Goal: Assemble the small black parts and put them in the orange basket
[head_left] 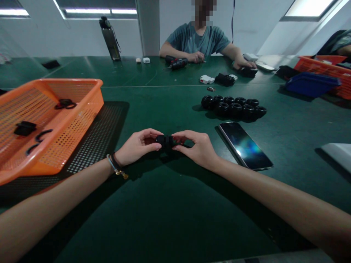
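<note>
Just above the green table [164, 204], at the middle of the view, a small black part [166, 142] is held between my two hands. It looks like a short stepped plastic fitting; its exact kind is too dark to make out. My left hand [139, 146] pinches its left end between thumb and fingers. From the other side, my right hand [196, 148] grips its right end, with the fingertips partly hidden behind the thumb. Beyond my right hand, several glossy black rings [235, 109] stand together in two rows.
An orange basket [82, 124] with a few black parts stands at left. A phone [245, 146] lies right of my right hand. Across the table a person [199, 42] handles small dark parts near a power drill [178, 63]. A bottle [110, 40] and blue bin [312, 84] stand farther back.
</note>
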Motion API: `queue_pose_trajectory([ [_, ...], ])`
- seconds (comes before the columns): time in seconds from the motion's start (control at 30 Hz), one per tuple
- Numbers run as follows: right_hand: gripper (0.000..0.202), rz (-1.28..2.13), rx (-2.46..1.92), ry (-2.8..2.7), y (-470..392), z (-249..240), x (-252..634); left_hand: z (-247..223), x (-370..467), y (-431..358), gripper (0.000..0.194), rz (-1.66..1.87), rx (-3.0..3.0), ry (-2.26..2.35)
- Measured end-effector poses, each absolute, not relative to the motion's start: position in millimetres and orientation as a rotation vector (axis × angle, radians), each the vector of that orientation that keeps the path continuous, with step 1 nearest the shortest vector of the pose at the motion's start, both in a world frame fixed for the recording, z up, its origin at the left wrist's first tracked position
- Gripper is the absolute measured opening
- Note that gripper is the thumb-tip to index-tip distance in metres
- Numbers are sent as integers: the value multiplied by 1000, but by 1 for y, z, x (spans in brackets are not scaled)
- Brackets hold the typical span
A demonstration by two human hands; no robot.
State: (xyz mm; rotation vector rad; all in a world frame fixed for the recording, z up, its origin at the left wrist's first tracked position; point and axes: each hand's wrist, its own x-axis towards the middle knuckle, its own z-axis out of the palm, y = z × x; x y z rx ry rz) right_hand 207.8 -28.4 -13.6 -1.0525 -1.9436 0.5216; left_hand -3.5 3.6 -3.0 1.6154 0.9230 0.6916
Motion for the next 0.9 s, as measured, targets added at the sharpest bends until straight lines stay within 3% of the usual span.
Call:
queue_pose_trajectory([
  [0.9, 26, 516, -1018, -1969, -27, -14, 210, -5, -4, 4, 38, 702, 1630, 922],
])
